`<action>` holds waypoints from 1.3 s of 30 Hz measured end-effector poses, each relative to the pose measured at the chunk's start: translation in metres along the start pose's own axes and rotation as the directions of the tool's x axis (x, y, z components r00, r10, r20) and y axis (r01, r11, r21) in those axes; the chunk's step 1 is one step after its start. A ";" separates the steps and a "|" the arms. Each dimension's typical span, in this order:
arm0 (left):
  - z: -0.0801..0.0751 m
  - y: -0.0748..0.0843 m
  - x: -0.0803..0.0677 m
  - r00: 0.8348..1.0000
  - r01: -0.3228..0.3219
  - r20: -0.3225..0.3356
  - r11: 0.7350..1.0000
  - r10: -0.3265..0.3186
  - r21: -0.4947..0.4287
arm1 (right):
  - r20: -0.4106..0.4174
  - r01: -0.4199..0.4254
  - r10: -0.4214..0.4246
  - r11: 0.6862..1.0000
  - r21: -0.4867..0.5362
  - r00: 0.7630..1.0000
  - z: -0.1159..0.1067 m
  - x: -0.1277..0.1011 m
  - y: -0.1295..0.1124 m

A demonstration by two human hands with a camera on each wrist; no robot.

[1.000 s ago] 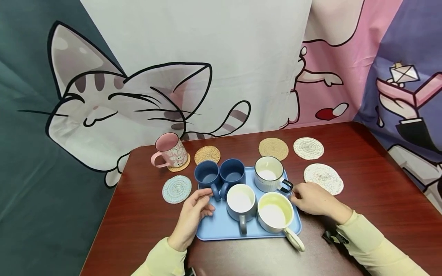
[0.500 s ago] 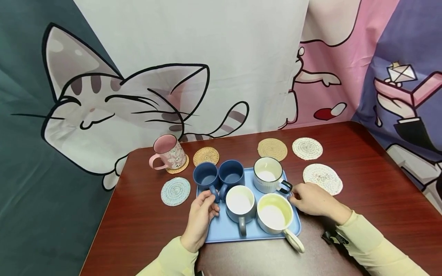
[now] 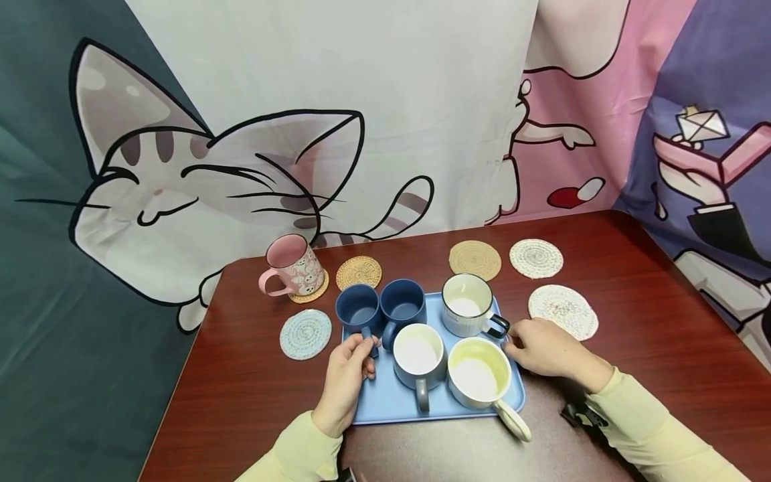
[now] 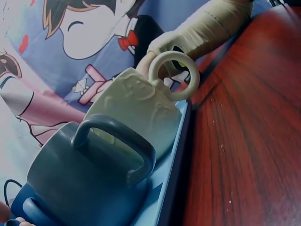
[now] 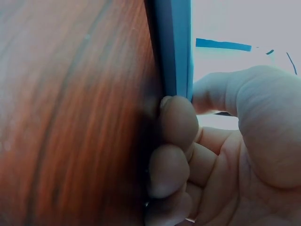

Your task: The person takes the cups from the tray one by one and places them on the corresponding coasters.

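In the head view, the left hand (image 3: 345, 383) covers much of the 9 o'clock edge of the tray (image 3: 385, 407); the pink mug (image 3: 305, 271) hides most of its coaster (image 3: 320, 290). The left sleeve (image 3: 298, 447) is cut off at 7 o'clock. The right wrist view (shadow blurs the lowest fingertips (image 5: 165, 213)) crops the tray at 12.

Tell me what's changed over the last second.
The left grip has shifted right, further in over the left edge of the tray, and its thumb and fingers have closed on the handle of the left blue mug. The right grip stays on the tray's right edge; the pink mug and the coasters stay put.
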State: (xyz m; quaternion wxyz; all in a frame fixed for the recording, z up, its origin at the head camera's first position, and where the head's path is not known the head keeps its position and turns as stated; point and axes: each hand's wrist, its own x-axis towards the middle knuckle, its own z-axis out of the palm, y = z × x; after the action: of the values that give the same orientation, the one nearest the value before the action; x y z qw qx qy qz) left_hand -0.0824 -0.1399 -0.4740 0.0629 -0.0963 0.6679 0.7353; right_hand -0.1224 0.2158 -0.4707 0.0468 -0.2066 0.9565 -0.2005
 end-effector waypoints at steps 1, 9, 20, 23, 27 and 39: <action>-0.001 0.000 0.001 1.000 -0.006 -0.010 1.000 0.006 0.024 | 0.000 -0.002 0.002 1.000 0.001 1.000 0.000 0.000 0.000; -0.004 0.006 0.000 0.999 -0.037 -0.022 0.994 0.039 0.104 | -0.003 0.001 -0.001 1.000 -0.003 1.000 0.000 0.003 -0.001; -0.003 0.012 -0.001 0.991 -0.015 -0.129 0.989 0.034 0.145 | 0.007 0.009 -0.009 1.000 -0.008 1.000 -0.001 0.002 0.002; -0.003 0.012 -0.001 0.988 -0.012 -0.149 0.985 0.039 0.173 | 0.006 0.006 -0.006 1.000 -0.005 1.000 -0.002 0.001 0.001; -0.005 0.012 -0.001 0.984 -0.003 -0.171 0.979 0.038 0.203 | 0.004 0.005 -0.005 1.000 0.002 1.000 -0.002 -0.001 0.001; -0.014 0.020 0.006 0.982 0.032 -0.188 0.978 0.007 0.204 | 0.003 -0.002 0.002 1.000 -0.002 1.000 0.002 -0.001 0.001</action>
State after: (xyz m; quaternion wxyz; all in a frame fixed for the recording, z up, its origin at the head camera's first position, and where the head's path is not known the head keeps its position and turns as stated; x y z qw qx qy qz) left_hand -0.0922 -0.1566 -0.4569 0.0137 -0.1624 0.7428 0.6494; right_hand -0.1213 0.2166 -0.4733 0.0480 -0.2059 0.9569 -0.1990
